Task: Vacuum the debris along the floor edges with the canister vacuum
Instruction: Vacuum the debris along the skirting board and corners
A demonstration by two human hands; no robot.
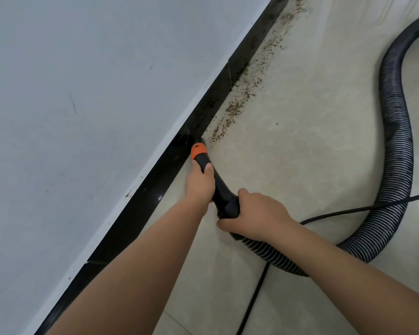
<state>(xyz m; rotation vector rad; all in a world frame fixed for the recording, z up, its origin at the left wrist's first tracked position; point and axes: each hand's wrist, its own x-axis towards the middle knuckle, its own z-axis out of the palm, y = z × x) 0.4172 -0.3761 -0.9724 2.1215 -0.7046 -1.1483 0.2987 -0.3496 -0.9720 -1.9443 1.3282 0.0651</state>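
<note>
A black vacuum wand (pixel 220 189) with an orange collar (pixel 198 151) points at the foot of the black skirting board (pixel 155 180). Its tip touches the floor right at the near end of a trail of brown debris (pixel 235 107), which runs along the skirting toward the top of the view. My left hand (pixel 200 183) grips the wand just behind the orange collar. My right hand (pixel 254 211) grips the rear of the wand where the ribbed black hose (pixel 394 146) joins it. The canister itself is out of view.
The hose loops wide across the beige tiled floor (pixel 300 153) on the right. A thin black power cord (pixel 348 210) crosses under the hose and runs toward the bottom edge. A grey-white wall (pixel 82 93) fills the left side.
</note>
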